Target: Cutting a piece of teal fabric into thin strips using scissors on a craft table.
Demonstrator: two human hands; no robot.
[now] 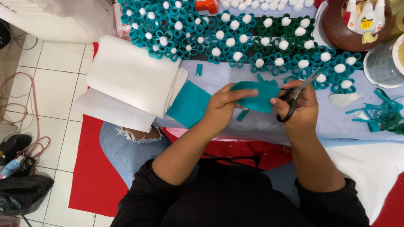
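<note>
**Teal felt held crosswise between two hands, scissors at its right edge**

The teal felt piece sits just right of the middle of the frame, lifted a little above the pale worktop. Its long axis runs roughly left to right, dipping slightly toward the right. The left hand has its grip clamped on the piece from the left, thumb on top near the upper edge and fingers underneath. The right hand meets the same piece at its right edge, where a fingertip presses on the felt. That hand's grip is closed through the black loops of the scissors, whose blades point to the upper right, away from the felt and toward the rows of felt flowers. Both hands are equally close to the piece; the scissors lie just to its right.

Room is tight above: the flowers with white pompom centres fill the upper band of the frame. To the left lie a larger teal sheet and a stack of white fabric. Teal strips and offcuts are scattered at the right edge, beside a round container. Below the hands the worktop ends at the person's lap, and there is open space.
</note>
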